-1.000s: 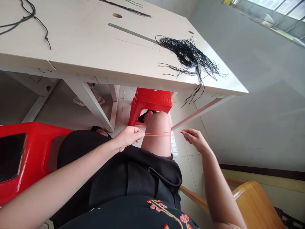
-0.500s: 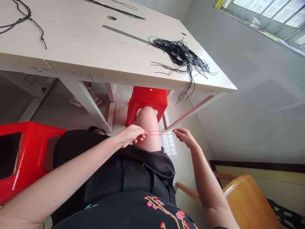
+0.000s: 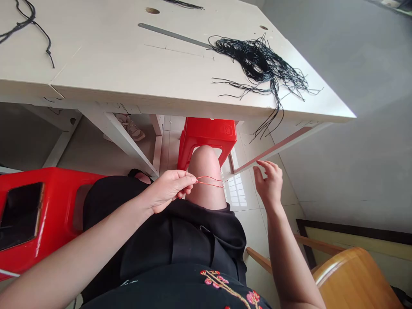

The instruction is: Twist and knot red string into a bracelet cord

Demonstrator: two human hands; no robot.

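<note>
A thin red cord is pinched at one end by my left hand, closed in front of my knee. Its two strands stretch out to the right over the knee, with their far ends loose. Off to the right, below the table edge, my right hand is raised with thumb and fingers apart and nothing in it. The black cord bundle lies on the table beyond it, some strands hanging over the front edge.
On the pale table lie a metal ruler and more black cord at the left. One red stool stands under the table. Another red stool at the left bears a dark phone-like slab. A wooden chair is at the lower right.
My right hand has let go of the red cord and moved right and slightly up, its fingers opening. My left hand still holds its end. The view has shifted a little.
</note>
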